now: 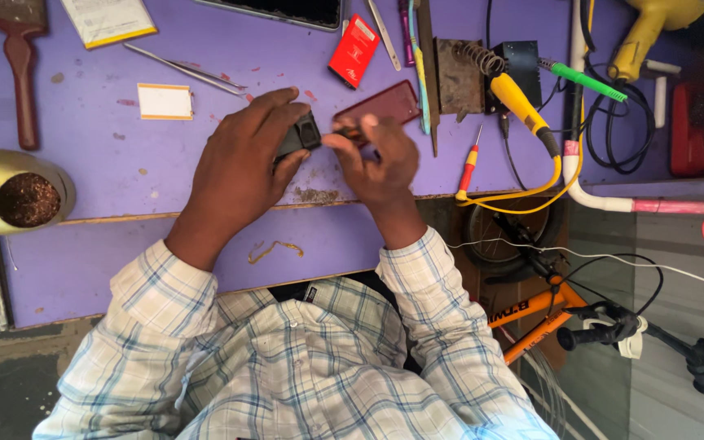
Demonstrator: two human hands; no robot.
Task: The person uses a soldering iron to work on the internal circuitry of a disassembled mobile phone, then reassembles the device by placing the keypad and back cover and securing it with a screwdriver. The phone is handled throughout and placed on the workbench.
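My left hand (242, 163) grips a small black box-shaped device (301, 134) over the purple workbench (107, 163). My right hand (380, 155) holds a small screwdriver with an orange-and-black handle (350, 130), its tip against the device. A dark red phone (385, 102) lies just behind my right hand. Both sleeves are plaid.
A red card (354, 50), tweezers (189, 69), a white label (165, 102), a red-handled screwdriver (469, 167), a yellow soldering iron (523, 106) with stand, a brush (19, 65) and a brass bowl (10, 191) lie around. An orange bicycle (547, 314) stands right of the bench.
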